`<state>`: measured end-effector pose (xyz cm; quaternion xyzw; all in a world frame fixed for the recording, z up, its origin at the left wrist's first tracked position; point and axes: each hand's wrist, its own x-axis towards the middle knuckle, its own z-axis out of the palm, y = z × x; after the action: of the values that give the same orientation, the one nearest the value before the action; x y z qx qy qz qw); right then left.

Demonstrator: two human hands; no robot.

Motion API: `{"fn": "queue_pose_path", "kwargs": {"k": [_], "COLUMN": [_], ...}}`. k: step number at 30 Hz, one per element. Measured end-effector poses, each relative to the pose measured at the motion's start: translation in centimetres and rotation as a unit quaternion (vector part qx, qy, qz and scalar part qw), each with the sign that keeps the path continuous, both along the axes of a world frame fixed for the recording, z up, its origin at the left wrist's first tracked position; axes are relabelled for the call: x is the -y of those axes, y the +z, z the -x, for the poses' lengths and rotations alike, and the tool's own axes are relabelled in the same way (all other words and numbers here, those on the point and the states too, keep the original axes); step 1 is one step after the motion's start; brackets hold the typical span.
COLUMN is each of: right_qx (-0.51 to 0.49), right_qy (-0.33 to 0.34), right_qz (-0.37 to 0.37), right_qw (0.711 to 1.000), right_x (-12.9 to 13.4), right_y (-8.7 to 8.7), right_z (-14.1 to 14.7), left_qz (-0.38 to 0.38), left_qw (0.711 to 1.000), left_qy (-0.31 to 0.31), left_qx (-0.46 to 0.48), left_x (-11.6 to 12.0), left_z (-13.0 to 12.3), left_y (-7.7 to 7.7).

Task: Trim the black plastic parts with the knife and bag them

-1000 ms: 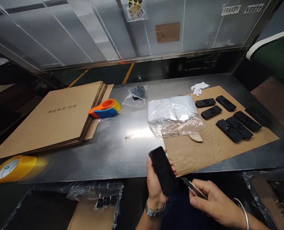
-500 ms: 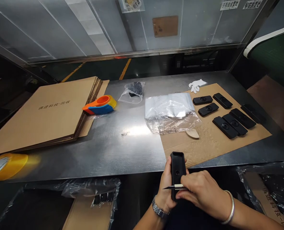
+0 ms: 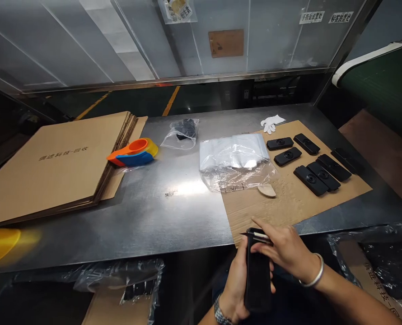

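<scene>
A long black case (image 3: pixel 258 284) rests in my left hand (image 3: pixel 234 286), whose fingers wrap round its sides just off the table's front edge. My right hand (image 3: pixel 291 253) pinches a thin tool with a pale handle (image 3: pixel 262 236) and a dark pointed tip. That tool lies across the upper end of the case, and my right fingers are close to the case's top. Several similar black parts (image 3: pixel 310 178) lie on a cardboard sheet (image 3: pixel 289 212) to the right. A beige wedge-shaped piece (image 3: pixel 267 191) sits near the sheet's left side.
Plastic bags (image 3: pixel 235 151) lie mid-table, with a white glove (image 3: pixel 272 123) behind. A bagged black item (image 3: pixel 186 129), an orange-blue tape dispenser (image 3: pixel 135 152), stacked cardboard (image 3: pixel 62 158) and a yellow tape roll (image 3: pixel 1 246) are further left. Plastic-lined boxes (image 3: pixel 119 302) stand below.
The case has turned from its hollow face to a flat dark side and moved slightly lower. My right hand has moved up to the case's top end with the tool. The view has shifted a little.
</scene>
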<state>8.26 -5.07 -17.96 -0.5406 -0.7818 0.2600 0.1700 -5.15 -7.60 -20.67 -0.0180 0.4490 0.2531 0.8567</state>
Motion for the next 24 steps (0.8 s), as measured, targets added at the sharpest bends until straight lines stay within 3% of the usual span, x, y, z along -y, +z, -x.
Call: {"fn": "queue_pose_path", "kwargs": {"k": [6, 12, 16, 21, 24], "right_qx": [-0.110, -0.213, -0.262, -0.210, -0.211], "right_qy": [0.038, 0.007, -0.116, -0.076, -0.120], "right_qz": [0.059, 0.190, 0.197, 0.213, 0.189], "right_qw": [0.991, 0.958, 0.938, 0.951, 0.952], "right_x": [-1.1, -2.3, -1.9, 1.0, 1.6], "right_y": [-0.1, -0.4, -0.6, -1.0, -1.8], "right_z": [-1.2, -1.4, -1.7, -1.0, -0.2], "left_qz": [-0.015, -0.005, -0.038, -0.071, -0.134], "left_qw": [0.998, 0.997, 0.999, 0.990, 0.979], "left_qy": [-0.066, -0.062, -0.027, 0.030, 0.052], "left_qx": [0.005, 0.036, 0.012, -0.117, -0.144], "left_x": [0.5, 0.5, 0.3, 0.6, 1.0], "left_z": [0.0, 0.2, 0.3, 0.1, -0.3], "left_y": [0.2, 0.2, 0.6, 0.7, 0.5]}}
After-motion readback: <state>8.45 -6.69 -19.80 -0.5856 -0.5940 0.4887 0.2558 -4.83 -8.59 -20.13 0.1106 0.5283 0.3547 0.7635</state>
